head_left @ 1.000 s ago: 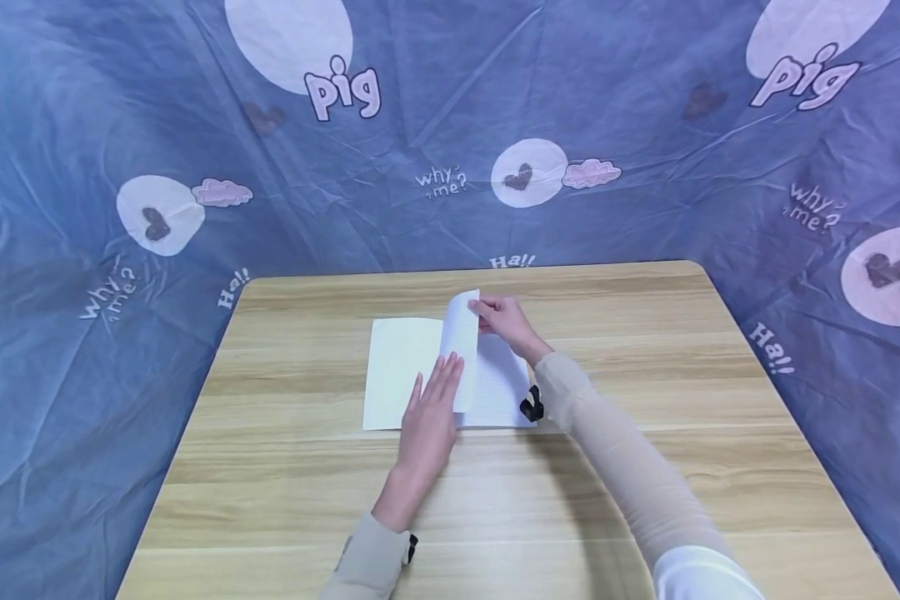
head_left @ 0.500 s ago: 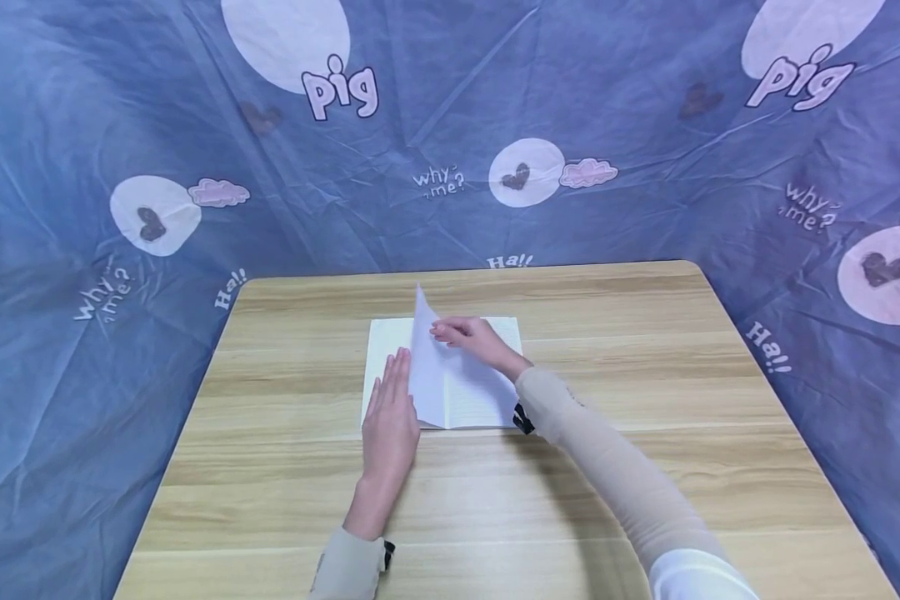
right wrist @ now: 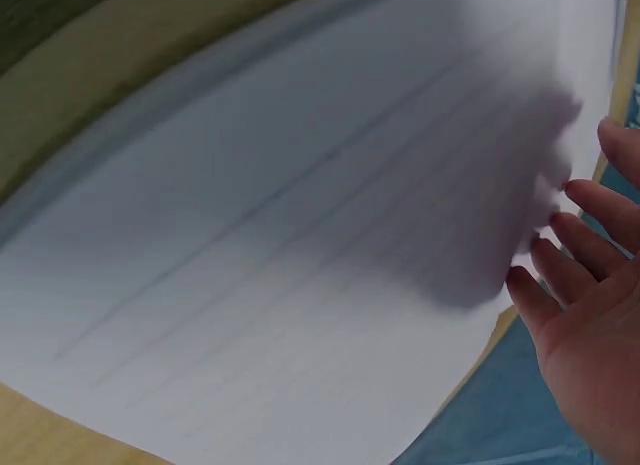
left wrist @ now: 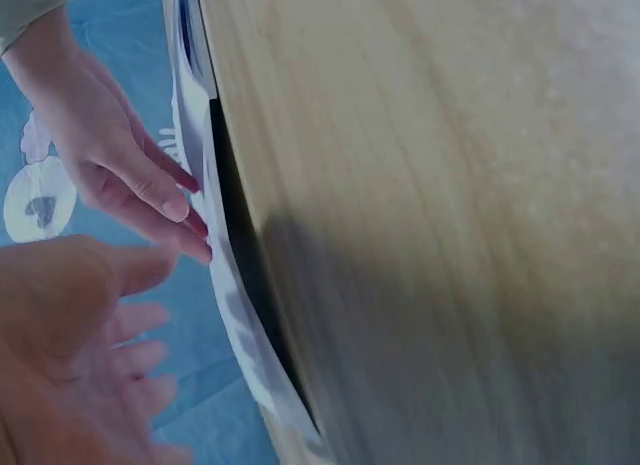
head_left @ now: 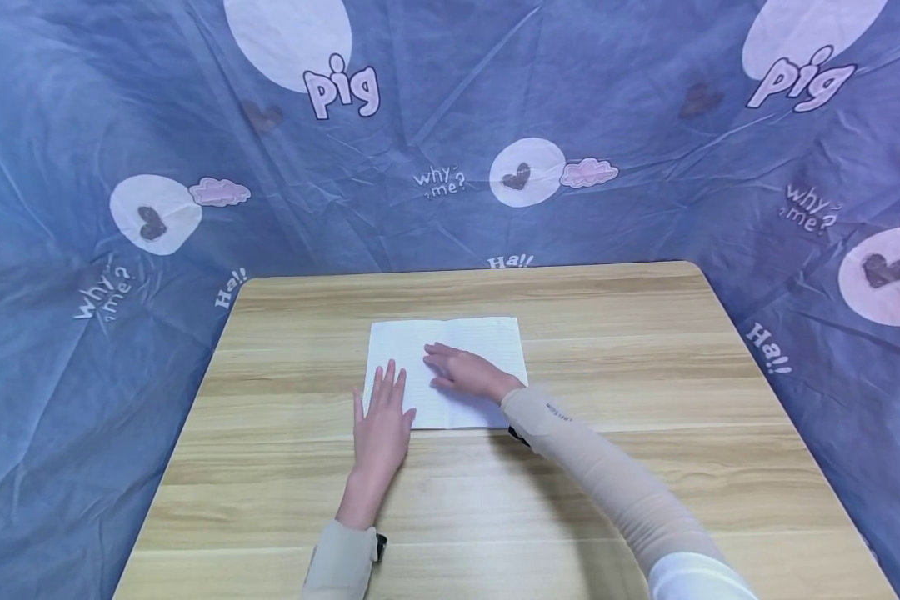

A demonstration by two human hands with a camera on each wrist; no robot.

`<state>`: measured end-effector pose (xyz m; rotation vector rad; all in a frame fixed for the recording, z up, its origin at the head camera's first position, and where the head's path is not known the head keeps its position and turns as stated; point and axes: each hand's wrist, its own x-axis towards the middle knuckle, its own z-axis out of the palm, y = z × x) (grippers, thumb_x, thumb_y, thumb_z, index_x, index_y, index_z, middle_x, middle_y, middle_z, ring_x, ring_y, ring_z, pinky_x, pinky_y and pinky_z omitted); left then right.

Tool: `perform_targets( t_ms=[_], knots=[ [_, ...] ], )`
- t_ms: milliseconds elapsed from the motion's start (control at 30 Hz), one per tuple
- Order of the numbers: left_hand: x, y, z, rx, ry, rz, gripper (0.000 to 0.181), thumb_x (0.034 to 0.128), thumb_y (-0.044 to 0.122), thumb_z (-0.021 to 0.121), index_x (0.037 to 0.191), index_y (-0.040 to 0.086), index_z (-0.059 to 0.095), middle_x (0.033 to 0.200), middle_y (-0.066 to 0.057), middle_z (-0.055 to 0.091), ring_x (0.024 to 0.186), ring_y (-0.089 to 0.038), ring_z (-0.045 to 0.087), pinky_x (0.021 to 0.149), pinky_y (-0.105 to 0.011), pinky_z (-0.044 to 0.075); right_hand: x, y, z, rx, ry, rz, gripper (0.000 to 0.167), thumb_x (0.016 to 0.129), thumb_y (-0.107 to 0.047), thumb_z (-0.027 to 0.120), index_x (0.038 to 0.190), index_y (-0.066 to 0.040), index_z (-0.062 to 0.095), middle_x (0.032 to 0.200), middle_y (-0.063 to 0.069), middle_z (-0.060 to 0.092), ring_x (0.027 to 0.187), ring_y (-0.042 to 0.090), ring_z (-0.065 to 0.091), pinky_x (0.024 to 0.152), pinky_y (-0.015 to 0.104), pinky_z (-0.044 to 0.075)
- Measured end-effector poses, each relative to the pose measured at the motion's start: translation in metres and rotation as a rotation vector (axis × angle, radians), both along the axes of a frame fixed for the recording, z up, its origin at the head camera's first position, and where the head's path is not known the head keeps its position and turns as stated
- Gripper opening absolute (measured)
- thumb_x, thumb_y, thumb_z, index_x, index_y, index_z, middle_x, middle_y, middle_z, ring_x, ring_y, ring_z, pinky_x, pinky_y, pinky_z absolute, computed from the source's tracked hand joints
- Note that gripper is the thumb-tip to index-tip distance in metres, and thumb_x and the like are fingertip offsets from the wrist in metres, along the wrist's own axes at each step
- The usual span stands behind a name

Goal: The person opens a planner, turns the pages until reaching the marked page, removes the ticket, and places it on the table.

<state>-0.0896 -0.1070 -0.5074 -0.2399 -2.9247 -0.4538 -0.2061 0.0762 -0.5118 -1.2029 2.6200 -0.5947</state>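
An open notebook [head_left: 487, 337] with lined white pages lies flat on the table. My left hand [head_left: 381, 429] has its fingers spread over the lower part of the left page. Near the centre fold, my right hand [head_left: 465, 372] reaches across from the right page, fingers extended onto the left page. In the right wrist view the fingertips of the right hand [right wrist: 590, 275] meet the lined paper [right wrist: 250, 235], casting a shadow on it. The left wrist view catches the notebook's edge [left wrist: 235, 295] from the side, slightly raised off the wood, with both hands beside it.
The wooden table [head_left: 285, 467] extends on all sides of the notebook. A blue printed cloth [head_left: 390, 167] hangs behind the table and along its left and right sides.
A page that my right hand pinched and lifted has gone over to the left and now lies flat. My left hand has shifted left, and the right hand has let go of the page.
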Motion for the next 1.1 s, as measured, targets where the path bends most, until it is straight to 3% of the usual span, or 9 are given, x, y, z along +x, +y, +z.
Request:
perform_targets(
  t_ms=[167, 367, 600, 1100],
  knots=[
    [-0.003, 0.002, -0.007, 0.020, -0.180, -0.042, 0.063, 0.0975, 0.026, 0.061, 0.150, 0.002, 0.036, 0.160, -0.013, 0.024, 0.147, -0.032, 0.020, 0.115, -0.061, 0.016, 0.005, 0.001, -0.005, 0.070, 0.124, 0.040, 0.058, 0.096, -0.027, 0.064, 0.140, 0.007, 0.046, 0.152, 0.021, 0.036, 0.141, 0.035, 0.033, 0.115, 0.045, 0.028],
    [-0.005, 0.000, -0.013, 0.040, -0.276, -0.047, 0.064, 0.1000, 0.029, 0.056, 0.153, 0.003, 0.031, 0.161, -0.014, 0.021, 0.147, -0.032, 0.017, 0.116, -0.060, 0.016, 0.007, 0.001, -0.007, 0.124, 0.151, 0.040, 0.060, 0.098, -0.030, 0.061, 0.144, 0.004, 0.043, 0.155, 0.018, 0.033, 0.143, 0.033, 0.029, 0.116, 0.044, 0.027],
    [-0.006, -0.001, -0.017, 0.037, -0.306, -0.051, 0.064, 0.1006, 0.031, 0.054, 0.153, 0.002, 0.030, 0.161, -0.015, 0.020, 0.147, -0.033, 0.017, 0.116, -0.059, 0.015, 0.007, 0.001, -0.008, 0.169, 0.123, 0.016, 0.060, 0.100, -0.032, 0.058, 0.147, 0.000, 0.040, 0.158, 0.014, 0.029, 0.146, 0.029, 0.024, 0.118, 0.041, 0.022],
    [-0.006, -0.001, -0.019, 0.027, -0.334, -0.045, 0.065, 0.1021, 0.034, 0.050, 0.155, 0.005, 0.026, 0.162, -0.012, 0.015, 0.149, -0.030, 0.011, 0.117, -0.057, 0.012, 0.004, 0.009, -0.006, 0.134, 0.098, -0.020, 0.062, 0.100, -0.033, 0.057, 0.148, 0.001, 0.038, 0.158, 0.015, 0.028, 0.146, 0.031, 0.022, 0.119, 0.043, 0.019]
  ],
)
